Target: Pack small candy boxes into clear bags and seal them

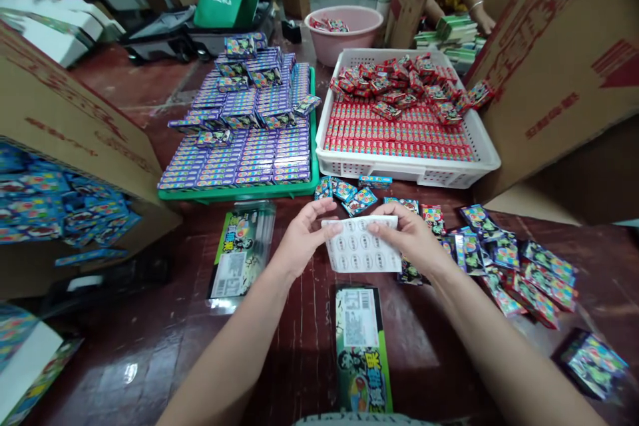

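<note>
A white sheet of round stickers (363, 247) is held up between my two hands, its rows of printed ovals facing me. My left hand (312, 233) pinches its upper left corner, with the other fingers raised. Thumb and fingers of my right hand (407, 236) close on the upper right edge. Below the sheet lies a green and black printed candy package (360, 353) with a white label. To the left is a similar package in clear plastic (242, 253). Small candy boxes (360, 200) lie just beyond the sheet, partly hidden by my hands.
A green tray (239, 195) bears rows of purple boxes; a white crate (409, 170) holds red ones. Several loose boxes (499, 246) lie at right. Cardboard cartons (559, 66) flank both sides. Behind stand a pink basin (344, 40) and a co-worker's hand (482, 18) near stacked packs.
</note>
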Tool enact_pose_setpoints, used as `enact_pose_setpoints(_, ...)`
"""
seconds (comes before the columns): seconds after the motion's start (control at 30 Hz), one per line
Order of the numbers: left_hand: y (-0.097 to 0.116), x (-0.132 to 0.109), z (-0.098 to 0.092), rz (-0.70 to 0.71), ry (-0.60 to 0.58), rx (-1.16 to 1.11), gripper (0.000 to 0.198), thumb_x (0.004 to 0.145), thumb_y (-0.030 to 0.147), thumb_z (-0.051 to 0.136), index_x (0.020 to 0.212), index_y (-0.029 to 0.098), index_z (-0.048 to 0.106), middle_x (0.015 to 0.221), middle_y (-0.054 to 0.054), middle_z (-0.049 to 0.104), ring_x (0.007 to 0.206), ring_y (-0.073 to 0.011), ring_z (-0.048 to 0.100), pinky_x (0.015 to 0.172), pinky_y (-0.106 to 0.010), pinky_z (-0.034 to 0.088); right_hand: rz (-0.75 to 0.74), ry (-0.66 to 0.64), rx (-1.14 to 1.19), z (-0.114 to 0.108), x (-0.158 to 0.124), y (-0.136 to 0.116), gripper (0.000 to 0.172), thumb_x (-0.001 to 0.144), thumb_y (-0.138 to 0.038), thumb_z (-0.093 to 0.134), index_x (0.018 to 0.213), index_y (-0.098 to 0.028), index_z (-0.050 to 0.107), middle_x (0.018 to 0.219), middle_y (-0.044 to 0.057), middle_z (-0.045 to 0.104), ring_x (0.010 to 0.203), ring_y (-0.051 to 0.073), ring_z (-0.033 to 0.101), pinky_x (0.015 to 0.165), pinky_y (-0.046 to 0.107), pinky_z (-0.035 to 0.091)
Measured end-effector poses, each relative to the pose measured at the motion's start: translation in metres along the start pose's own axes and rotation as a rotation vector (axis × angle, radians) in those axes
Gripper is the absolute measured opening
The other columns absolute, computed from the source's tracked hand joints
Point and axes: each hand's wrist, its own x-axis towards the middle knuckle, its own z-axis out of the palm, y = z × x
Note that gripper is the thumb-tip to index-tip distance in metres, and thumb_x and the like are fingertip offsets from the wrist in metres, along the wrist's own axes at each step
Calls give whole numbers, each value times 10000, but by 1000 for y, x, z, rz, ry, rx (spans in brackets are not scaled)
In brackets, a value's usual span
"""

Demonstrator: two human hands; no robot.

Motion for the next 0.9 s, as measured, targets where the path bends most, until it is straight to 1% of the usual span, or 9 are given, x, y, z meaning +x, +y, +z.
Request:
enact_pose_setpoints(0.1, -1, -2, -2, -6, 0, 24, 503, 754, 275, 839, 1215, 192, 655, 1336, -106, 644, 1170, -212, 618, 953, -327, 506, 16, 32, 44, 6, -3, 4, 341, 801, -484, 784, 989, -240, 636, 832, -14, 644, 693, 154, 596, 610, 266, 478)
enact_pose_setpoints(0.17, 0, -2, -3, -46, 5, 29, 516, 730, 290, 859, 1201, 191, 674, 1266, -93, 685, 1086, -193, 647, 917, -313, 514, 13, 48, 48, 9, -4, 7, 341, 792, -481, 794, 986, -244, 645, 820, -18, 638, 678, 151, 589, 600, 262, 472)
enact_pose_setpoints(0.3, 6, -5, -3, -132, 59, 26, 449, 642, 361, 911, 1005, 160, 740, 893, -33, 752, 748, -140, 663, 739, -272, 518, -55, 86, -43, 17, -7, 10, 289, 807, -487, 781, 897, -233, 678, 823, -5, 657, 707, 156, 589, 629, 267, 467)
enact_pose_setpoints(0.4, 9, -8, -2, -118, 163, 42, 409, 600, 437, 923, 813, 149, 727, 716, 1, 707, 595, -116, 600, 590, -235, 466, -93, 156, -95, 25, -11, 11, 316, 808, -513, 773, 808, -218, 659, 770, -6, 642, 681, 153, 564, 609, 263, 446)
enact_pose_setpoints(0.5, 9, -12, -2, -93, 251, 61, 469, 647, 561, 869, 652, 145, 653, 577, 29, 619, 494, -86, 505, 483, -206, 367, -70, 201, -85, 29, -13, 11, 373, 832, -546, 737, 742, -209, 606, 661, -30, 566, 596, 132, 492, 545, 250, 387)
enact_pose_setpoints(0.6, 6, -17, -2, -70, 195, 70, 486, 711, 615, 809, 748, 143, 700, 651, 6, 673, 560, -110, 564, 540, -217, 435, -31, 186, -70, 25, -12, 9, 371, 849, -552, 714, 767, -205, 611, 663, -34, 567, 594, 128, 492, 549, 247, 389)
enact_pose_setpoints(0.7, 5, -24, -2, -53, 122, 99, 414, 731, 515, 837, 909, 154, 742, 797, -21, 732, 689, -145, 634, 652, -248, 509, -11, 124, -51, 18, -10, 5, 333, 838, -536, 733, 894, -214, 669, 764, -18, 641, 674, 145, 561, 611, 256, 444)
enact_pose_setpoints(0.8, 6, -27, -2, -2, 150, 165, 322, 752, 434, 837, 898, 161, 748, 797, -15, 722, 703, -142, 625, 656, -240, 505, -4, 80, -29, 13, -8, 3, 330, 831, -535, 738, 931, -225, 686, 830, -2, 686, 726, 164, 604, 665, 281, 488)
enact_pose_setpoints(0.9, 7, -27, -2, 18, 147, 177, 311, 752, 418, 836, 926, 174, 754, 800, -13, 717, 698, -140, 618, 636, -230, 494, -35, 96, -25, 14, -7, 2, 327, 817, -537, 750, 909, -233, 670, 809, -3, 678, 699, 168, 602, 654, 293, 497)
